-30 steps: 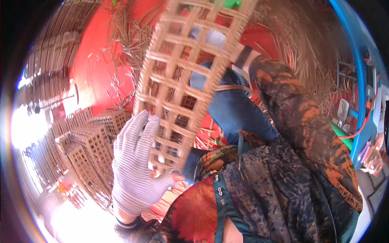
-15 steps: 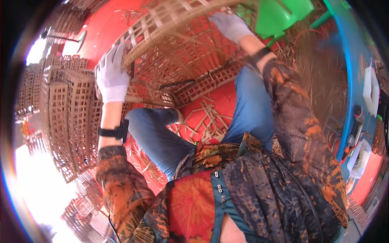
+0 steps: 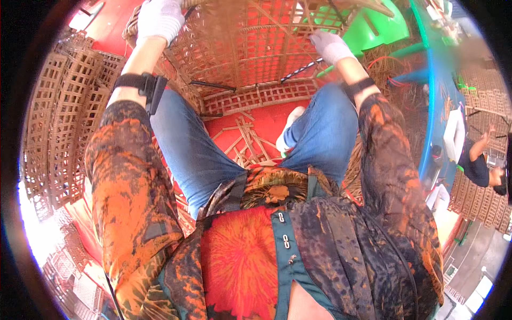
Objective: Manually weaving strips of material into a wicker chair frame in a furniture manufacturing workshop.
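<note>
With both gloved hands gripping opposite edges, left hand [image 3: 159,20] and right hand [image 3: 331,47] hold the crate [image 3: 250,48] steady over the knees.

I see both gloved hands raised far ahead: left hand [image 3: 159,18] curled shut, right hand [image 3: 330,47] fingers bent.
</note>
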`<state>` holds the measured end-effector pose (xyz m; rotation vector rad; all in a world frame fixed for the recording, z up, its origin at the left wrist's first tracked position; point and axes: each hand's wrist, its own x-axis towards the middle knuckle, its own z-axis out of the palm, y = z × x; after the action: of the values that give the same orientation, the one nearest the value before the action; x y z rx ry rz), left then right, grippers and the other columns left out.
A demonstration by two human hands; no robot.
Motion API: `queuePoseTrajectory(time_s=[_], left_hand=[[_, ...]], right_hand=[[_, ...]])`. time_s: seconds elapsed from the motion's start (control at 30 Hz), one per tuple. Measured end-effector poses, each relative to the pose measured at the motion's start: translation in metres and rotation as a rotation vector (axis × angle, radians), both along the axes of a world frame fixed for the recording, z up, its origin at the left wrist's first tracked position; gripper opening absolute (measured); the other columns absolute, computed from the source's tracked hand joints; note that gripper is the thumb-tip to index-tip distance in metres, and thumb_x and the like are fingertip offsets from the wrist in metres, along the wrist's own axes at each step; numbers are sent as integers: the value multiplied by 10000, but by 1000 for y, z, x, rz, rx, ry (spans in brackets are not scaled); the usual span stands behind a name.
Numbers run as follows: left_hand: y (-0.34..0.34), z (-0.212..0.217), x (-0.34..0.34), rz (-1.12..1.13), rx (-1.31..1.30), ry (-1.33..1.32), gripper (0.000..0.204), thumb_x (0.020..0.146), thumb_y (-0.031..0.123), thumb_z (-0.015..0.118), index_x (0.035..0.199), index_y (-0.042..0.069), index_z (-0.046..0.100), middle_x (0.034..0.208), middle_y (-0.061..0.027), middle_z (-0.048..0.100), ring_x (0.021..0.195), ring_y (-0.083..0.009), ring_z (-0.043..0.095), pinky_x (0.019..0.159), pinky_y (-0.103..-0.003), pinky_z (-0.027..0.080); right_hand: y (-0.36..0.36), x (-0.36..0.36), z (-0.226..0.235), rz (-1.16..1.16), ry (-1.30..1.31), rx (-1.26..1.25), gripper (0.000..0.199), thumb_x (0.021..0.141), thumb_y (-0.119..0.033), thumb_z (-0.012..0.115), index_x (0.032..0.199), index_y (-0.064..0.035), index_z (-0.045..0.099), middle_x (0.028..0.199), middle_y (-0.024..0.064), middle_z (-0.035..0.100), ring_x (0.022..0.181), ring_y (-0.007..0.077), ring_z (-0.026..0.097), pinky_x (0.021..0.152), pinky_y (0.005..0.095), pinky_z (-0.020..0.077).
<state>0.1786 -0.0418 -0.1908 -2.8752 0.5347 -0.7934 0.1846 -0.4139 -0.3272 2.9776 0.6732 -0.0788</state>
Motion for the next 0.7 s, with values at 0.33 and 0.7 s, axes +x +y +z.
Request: queuePoseTrajectory(time_s=[0.33, 0.7], left_hand=[[25, -29, 61, 197, 40, 69, 563, 803, 155, 564, 1345, 277, 478, 1342, -15, 527, 1201, -230, 520, 986, -391, 392], [70, -22, 73, 196, 5, 155, 643, 723, 163, 706, 1327, 225, 494, 1325, -39, 539, 1225, -236, 503, 1027, -408, 377]], right_hand=[[-48, -89, 77, -242, -116, 213, 289, 936, -343, 432, 956, -130, 627, 876, 160, 652, 844, 362, 627, 729, 467, 499], [-27, -109, 78, -278, 21, 537, 253, 936, -327, 458, 987, -117, 590, 871, 174, 645, 865, 377, 614, 748, 475, 474]])
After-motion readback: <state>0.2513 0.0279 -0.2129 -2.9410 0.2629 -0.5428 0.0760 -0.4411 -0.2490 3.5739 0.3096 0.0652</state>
